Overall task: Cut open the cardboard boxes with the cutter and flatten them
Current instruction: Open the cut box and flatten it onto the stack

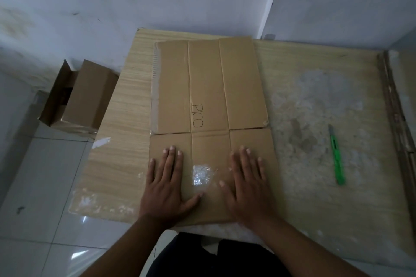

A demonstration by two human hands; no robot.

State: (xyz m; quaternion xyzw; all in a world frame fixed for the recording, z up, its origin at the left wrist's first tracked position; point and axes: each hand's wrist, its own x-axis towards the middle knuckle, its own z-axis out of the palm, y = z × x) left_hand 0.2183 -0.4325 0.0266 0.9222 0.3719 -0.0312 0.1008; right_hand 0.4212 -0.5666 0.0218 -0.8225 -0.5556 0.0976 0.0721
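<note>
A flattened brown cardboard box (209,87) lies spread on the wooden table (315,101), with "PICO" written on its middle panel and a patch of clear tape near its front. My left hand (167,184) presses flat on the near left flap, fingers straight. My right hand (246,184) presses flat on the near right flap in the same way. The green cutter (336,156) lies alone on the table well to the right of my right hand. An uncut cardboard box (78,96) with open flaps stands on the floor left of the table.
White walls close off the back and meet in a corner behind the table. A worn wooden edge (396,119) runs along the table's right side. White floor tiles (40,186) lie to the left and front.
</note>
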